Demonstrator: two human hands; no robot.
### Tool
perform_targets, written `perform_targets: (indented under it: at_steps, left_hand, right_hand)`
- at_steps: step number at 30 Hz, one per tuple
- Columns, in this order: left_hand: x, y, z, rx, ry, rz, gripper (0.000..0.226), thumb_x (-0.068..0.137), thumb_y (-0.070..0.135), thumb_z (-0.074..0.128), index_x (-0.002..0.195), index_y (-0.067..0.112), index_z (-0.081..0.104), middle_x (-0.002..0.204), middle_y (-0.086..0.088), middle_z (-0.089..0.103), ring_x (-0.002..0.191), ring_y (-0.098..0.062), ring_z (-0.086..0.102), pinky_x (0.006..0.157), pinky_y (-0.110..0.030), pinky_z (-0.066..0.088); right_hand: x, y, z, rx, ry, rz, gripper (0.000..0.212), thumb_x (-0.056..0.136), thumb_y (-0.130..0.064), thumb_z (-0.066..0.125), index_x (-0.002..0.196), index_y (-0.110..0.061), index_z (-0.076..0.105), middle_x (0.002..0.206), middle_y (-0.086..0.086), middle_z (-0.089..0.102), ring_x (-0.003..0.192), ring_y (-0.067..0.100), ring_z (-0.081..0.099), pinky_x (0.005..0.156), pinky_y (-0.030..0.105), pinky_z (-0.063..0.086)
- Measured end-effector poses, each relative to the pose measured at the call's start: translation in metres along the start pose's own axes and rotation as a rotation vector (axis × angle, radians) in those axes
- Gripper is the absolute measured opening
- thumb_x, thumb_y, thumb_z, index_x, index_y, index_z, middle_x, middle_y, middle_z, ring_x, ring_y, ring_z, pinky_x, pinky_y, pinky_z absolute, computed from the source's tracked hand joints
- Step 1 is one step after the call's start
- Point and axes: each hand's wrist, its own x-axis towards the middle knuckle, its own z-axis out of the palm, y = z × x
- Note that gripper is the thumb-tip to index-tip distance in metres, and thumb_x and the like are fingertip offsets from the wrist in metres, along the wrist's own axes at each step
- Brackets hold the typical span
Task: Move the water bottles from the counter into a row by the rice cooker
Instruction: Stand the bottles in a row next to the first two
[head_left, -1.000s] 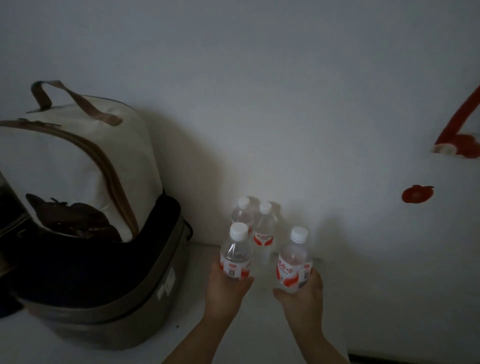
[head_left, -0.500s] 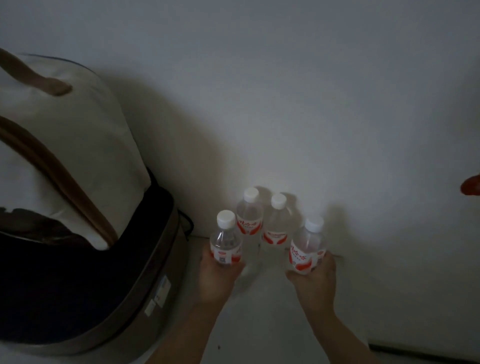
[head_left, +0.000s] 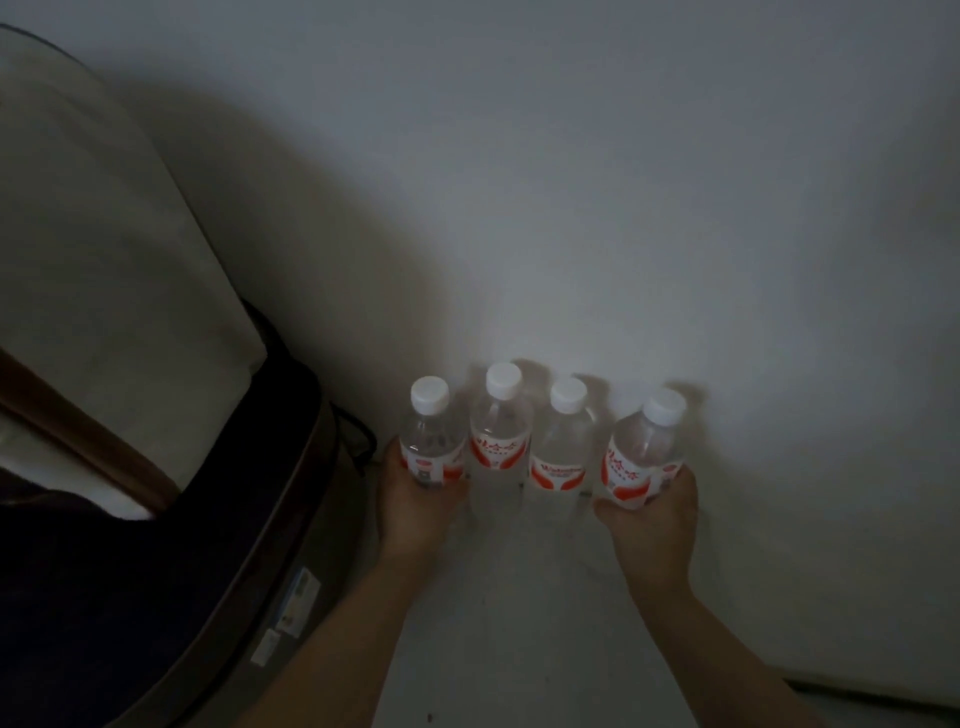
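Observation:
Several clear water bottles with white caps and red-and-white labels stand side by side against the white wall. My left hand (head_left: 415, 512) grips the leftmost bottle (head_left: 432, 439) low on its body. My right hand (head_left: 649, 525) grips the rightmost bottle (head_left: 641, 452), which leans a little to the right. Between them stand two more bottles, one (head_left: 500, 426) and another (head_left: 563, 441), untouched by either hand. The rice cooker (head_left: 218, 587), dark with a metal-coloured side, sits just left of the row.
A cream bag with brown trim (head_left: 104, 291) rests on top of the rice cooker. A dark cord loop (head_left: 358, 441) sticks out beside the cooker near the leftmost bottle. The white counter (head_left: 519, 623) runs toward me; its right edge (head_left: 857, 696) drops off.
Both hands have carried their bottles forward to the wall, one on each side of the two standing bottles, forming one row. The view has dipped down and closer.

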Motion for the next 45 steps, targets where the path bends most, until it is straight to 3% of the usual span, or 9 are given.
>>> perform_targets:
  at_steps: [4, 14, 17, 21, 27, 29, 34, 42, 45]
  left_hand:
    - [0.009, -0.002, 0.003, -0.026, -0.007, -0.017, 0.058, 0.064, 0.002, 0.08, 0.099, 0.037, 0.05, 0.115, -0.001, 0.064, 0.105, -0.02, 0.063, 0.093, -0.045, 0.053]
    - [0.025, -0.004, 0.007, -0.064, -0.052, -0.013, 0.063, 0.064, -0.01, 0.075, 0.101, 0.031, 0.044, 0.096, 0.012, 0.059, 0.097, -0.018, 0.059, 0.075, -0.027, 0.05]
    - [0.028, -0.006, 0.008, -0.048, -0.065, -0.019, 0.061, 0.065, -0.008, 0.076, 0.1, 0.032, 0.046, 0.097, 0.01, 0.058, 0.095, -0.017, 0.059, 0.081, -0.035, 0.051]
    - [0.034, -0.01, 0.004, -0.001, -0.07, -0.079, 0.078, 0.063, -0.005, 0.078, 0.126, 0.012, 0.037, 0.108, 0.003, 0.054, 0.097, -0.017, 0.055, 0.08, -0.033, 0.048]
    - [0.04, -0.013, -0.007, -0.035, -0.215, -0.095, 0.073, 0.061, -0.006, 0.079, 0.12, 0.021, 0.046, 0.11, 0.003, 0.06, 0.102, -0.019, 0.06, 0.067, -0.022, 0.055]
    - [0.038, -0.016, -0.006, -0.017, -0.149, -0.062, 0.071, 0.056, 0.0, 0.083, 0.11, 0.033, 0.05, 0.107, 0.006, 0.061, 0.103, -0.02, 0.062, 0.078, -0.033, 0.058]
    - [0.026, -0.02, 0.003, 0.018, -0.027, -0.05, 0.098, 0.055, -0.001, 0.084, 0.135, 0.019, 0.03, 0.135, -0.005, 0.047, 0.118, -0.019, 0.05, 0.101, -0.042, 0.045]
    - [0.03, -0.014, 0.002, 0.022, -0.025, -0.027, 0.067, 0.061, 0.003, 0.083, 0.115, 0.02, 0.046, 0.111, -0.001, 0.06, 0.102, -0.022, 0.061, 0.09, -0.04, 0.053]
    - [0.032, -0.014, -0.003, 0.031, -0.078, -0.043, 0.068, 0.065, 0.003, 0.08, 0.124, 0.014, 0.046, 0.111, 0.001, 0.059, 0.103, -0.02, 0.06, 0.077, -0.023, 0.055]
  right_hand:
    - [0.007, 0.0, 0.003, -0.017, -0.005, -0.009, 0.067, 0.055, 0.011, 0.079, 0.114, 0.002, 0.049, 0.112, 0.02, 0.057, 0.093, 0.018, 0.053, 0.078, 0.026, 0.039]
    - [0.018, 0.007, 0.011, -0.046, -0.025, -0.014, 0.071, 0.055, 0.008, 0.081, 0.117, 0.001, 0.047, 0.114, 0.018, 0.056, 0.094, 0.021, 0.054, 0.081, 0.027, 0.04]
    - [0.018, 0.012, 0.012, -0.056, -0.034, -0.02, 0.077, 0.055, 0.005, 0.082, 0.121, -0.001, 0.044, 0.119, 0.019, 0.054, 0.105, 0.029, 0.057, 0.085, 0.029, 0.042]
    - [0.02, 0.018, 0.012, -0.066, -0.06, -0.019, 0.081, 0.056, 0.0, 0.084, 0.125, -0.005, 0.042, 0.123, 0.019, 0.053, 0.111, 0.032, 0.056, 0.088, 0.033, 0.044]
    - [0.019, 0.019, 0.01, -0.078, -0.085, -0.019, 0.081, 0.058, -0.001, 0.084, 0.126, -0.004, 0.041, 0.124, 0.019, 0.054, 0.112, 0.034, 0.056, 0.09, 0.034, 0.045]
    - [0.018, 0.018, 0.01, -0.067, -0.09, -0.024, 0.08, 0.059, 0.001, 0.083, 0.126, -0.003, 0.04, 0.125, 0.019, 0.054, 0.112, 0.033, 0.056, 0.09, 0.033, 0.044]
    - [0.016, 0.017, 0.008, -0.056, -0.116, -0.035, 0.082, 0.059, 0.003, 0.082, 0.128, -0.003, 0.038, 0.128, 0.018, 0.052, 0.115, 0.031, 0.054, 0.092, 0.031, 0.041]
    - [0.013, 0.018, 0.003, -0.06, -0.14, -0.023, 0.087, 0.06, 0.0, 0.083, 0.132, -0.004, 0.034, 0.132, 0.018, 0.052, 0.118, 0.031, 0.054, 0.096, 0.034, 0.042]
    - [0.012, 0.019, 0.002, -0.065, -0.138, -0.018, 0.085, 0.061, 0.0, 0.082, 0.131, -0.003, 0.035, 0.131, 0.018, 0.052, 0.118, 0.031, 0.054, 0.094, 0.032, 0.041]
